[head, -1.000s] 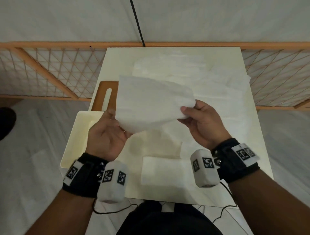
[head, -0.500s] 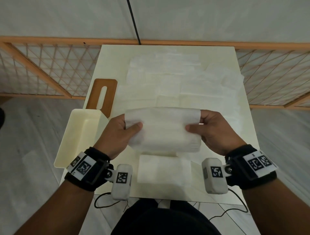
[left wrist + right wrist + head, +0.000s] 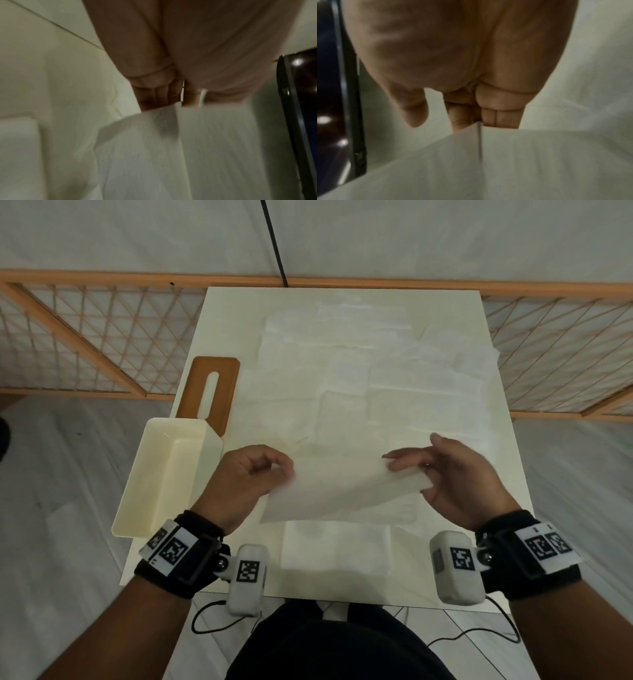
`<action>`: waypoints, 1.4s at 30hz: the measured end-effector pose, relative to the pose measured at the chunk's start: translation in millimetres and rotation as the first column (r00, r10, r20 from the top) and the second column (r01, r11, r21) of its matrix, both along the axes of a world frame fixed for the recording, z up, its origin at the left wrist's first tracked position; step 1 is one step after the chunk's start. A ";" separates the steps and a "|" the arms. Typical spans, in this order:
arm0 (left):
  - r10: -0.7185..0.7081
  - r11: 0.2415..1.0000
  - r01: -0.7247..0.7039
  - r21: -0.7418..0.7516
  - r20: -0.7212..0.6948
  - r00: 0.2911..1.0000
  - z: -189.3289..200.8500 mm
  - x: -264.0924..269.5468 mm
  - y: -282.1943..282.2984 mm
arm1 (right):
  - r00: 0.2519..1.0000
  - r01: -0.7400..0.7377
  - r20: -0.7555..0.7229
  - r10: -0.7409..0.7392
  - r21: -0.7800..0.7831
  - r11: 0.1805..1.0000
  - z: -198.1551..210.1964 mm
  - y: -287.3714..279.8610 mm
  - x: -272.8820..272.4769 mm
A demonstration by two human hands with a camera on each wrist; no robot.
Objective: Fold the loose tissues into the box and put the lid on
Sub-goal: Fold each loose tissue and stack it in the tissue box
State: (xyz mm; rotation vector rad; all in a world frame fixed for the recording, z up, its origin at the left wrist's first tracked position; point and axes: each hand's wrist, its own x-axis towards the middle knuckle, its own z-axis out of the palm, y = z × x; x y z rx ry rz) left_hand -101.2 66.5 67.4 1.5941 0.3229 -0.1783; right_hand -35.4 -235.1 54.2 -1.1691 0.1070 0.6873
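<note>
Near edge of table: one folded tissue lies flat, squared. Just above it, both hands hold a half-folded tissue off the surface. Left hand pinches its left end, fingers curled; right hand pinches the right end, index finger out straight. Advice: line up the two edges before creasing, keep the sheet lightly taut, make it the size of the folded one. Box stands open at left, looks empty. Beyond it, brown slotted lid lies flat. Far half of table: loose tissues spread flat, overlapping.
</note>
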 end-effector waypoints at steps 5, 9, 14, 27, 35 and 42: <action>-0.016 0.985 0.039 0.167 -0.136 0.991 -39.4 -18.4 3.6 | 0.989 -0.091 0.068 0.131 -0.416 0.905 -30.7 4.0 -20.3; -0.076 0.962 0.151 0.226 -0.309 0.948 -71.4 -39.9 1.7 | 0.953 -0.235 0.000 0.303 -0.631 0.740 -64.1 2.6 -38.3; -0.130 0.847 0.329 0.417 -0.436 0.890 -114.6 -53.1 -1.8 | 0.873 -0.228 0.021 0.487 -0.866 0.446 -94.2 15.3 -53.8; -0.083 0.735 0.256 0.628 -0.291 0.953 -143.9 -50.5 -6.6 | 0.810 -0.097 0.133 0.571 -0.931 0.353 -132.6 21.0 -63.5; -0.120 0.707 0.258 0.659 -0.248 0.961 -143.5 -52.8 -6.9 | 0.864 0.067 0.173 0.472 -0.970 0.232 -137.3 -13.7 -60.2; -0.235 0.697 0.327 0.638 -0.227 0.945 -135.7 -45.7 -18.6 | 0.841 0.127 0.218 0.496 -0.969 0.211 -129.2 -24.5 -43.9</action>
